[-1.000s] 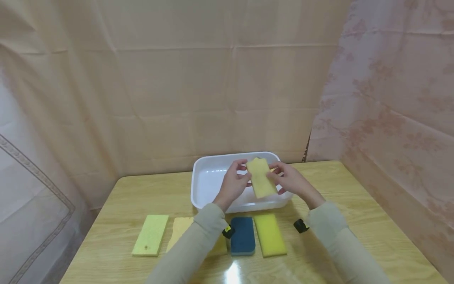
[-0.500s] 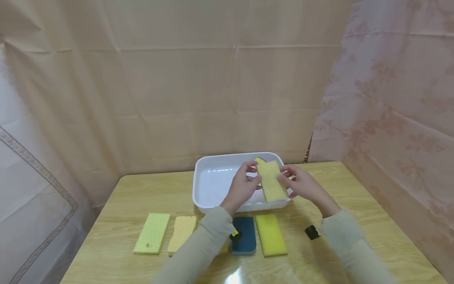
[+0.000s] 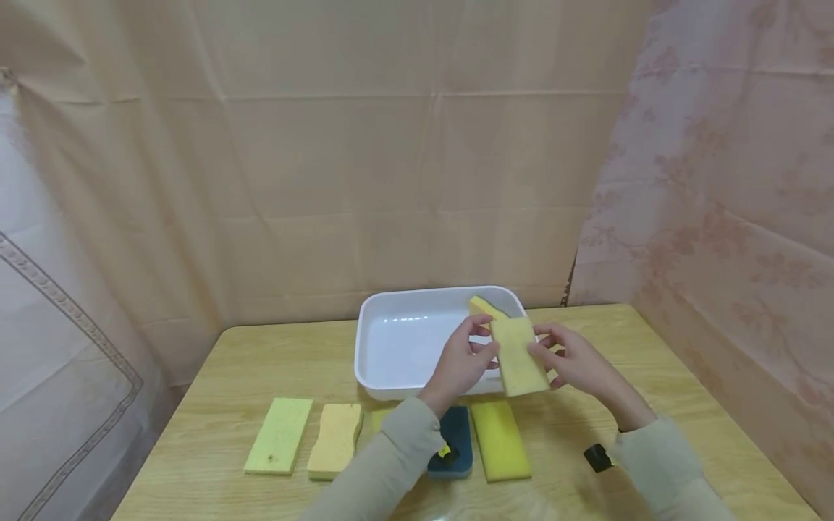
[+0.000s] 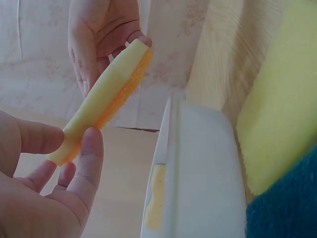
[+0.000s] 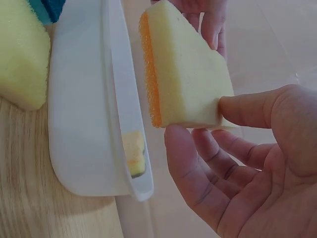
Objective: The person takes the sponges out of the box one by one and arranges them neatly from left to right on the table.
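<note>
A pale yellow sponge (image 3: pixel 519 356) with an orange scrubbing layer (image 5: pixel 150 74) is held up above the front right of a white tray (image 3: pixel 391 383). My left hand (image 3: pixel 459 364) pinches its left edge between thumb and fingers. On the opposite edge, my right hand (image 3: pixel 580 362) pinches it too, as the right wrist view also shows. The sponge is tilted, its pale face toward the head camera. Behind it, another yellow sponge (image 3: pixel 485 307) lies inside the tray at the back right, partly hidden by the held one.
Along the front of the wooden table (image 3: pixel 215 434) lie a light green-yellow sponge (image 3: pixel 279 436), a waisted pale orange one (image 3: pixel 335 440), a dark blue one (image 3: pixel 460 427) and a bright yellow one (image 3: pixel 502 441). My left sleeve (image 3: pixel 391 456) mostly covers another yellow sponge (image 3: pixel 380 417). Curtains hang behind.
Both hands have moved right and toward the table's front with the sponge between them. More of the sponge inside the tray now shows behind it.
</note>
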{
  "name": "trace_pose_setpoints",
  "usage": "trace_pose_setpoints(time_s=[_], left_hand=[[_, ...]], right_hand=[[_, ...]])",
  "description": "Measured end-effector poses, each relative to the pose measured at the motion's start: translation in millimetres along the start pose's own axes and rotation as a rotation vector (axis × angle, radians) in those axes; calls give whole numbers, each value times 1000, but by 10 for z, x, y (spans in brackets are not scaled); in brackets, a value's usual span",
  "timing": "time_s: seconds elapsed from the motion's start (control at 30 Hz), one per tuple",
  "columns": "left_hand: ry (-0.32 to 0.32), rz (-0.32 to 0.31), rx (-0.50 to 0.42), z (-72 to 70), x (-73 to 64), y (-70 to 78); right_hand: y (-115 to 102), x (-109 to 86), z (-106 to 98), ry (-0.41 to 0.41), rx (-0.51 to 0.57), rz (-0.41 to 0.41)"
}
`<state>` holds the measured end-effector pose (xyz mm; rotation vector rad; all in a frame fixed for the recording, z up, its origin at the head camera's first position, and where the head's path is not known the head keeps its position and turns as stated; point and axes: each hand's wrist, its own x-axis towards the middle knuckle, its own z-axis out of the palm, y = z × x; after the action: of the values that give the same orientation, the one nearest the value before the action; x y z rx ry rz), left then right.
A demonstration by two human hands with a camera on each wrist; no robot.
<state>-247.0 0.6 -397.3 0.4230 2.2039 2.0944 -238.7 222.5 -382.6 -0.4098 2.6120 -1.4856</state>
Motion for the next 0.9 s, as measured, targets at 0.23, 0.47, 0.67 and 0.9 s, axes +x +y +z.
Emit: trace_pose_setpoints(time_s=[0.23, 0.47, 0.67, 0.9], left_hand=[[-9, 17, -23, 73, -13, -4], [-27, 18, -20, 205, -79, 0], [-64, -69, -9, 282, -230, -15], [-135, -141, 42, 374, -408, -45]], right_hand=[[22, -66, -50, -2, -2, 26], [110, -173, -113, 19, 4, 37], [189, -309, -111, 12, 42, 54], [296, -480, -92, 1, 39, 73]])
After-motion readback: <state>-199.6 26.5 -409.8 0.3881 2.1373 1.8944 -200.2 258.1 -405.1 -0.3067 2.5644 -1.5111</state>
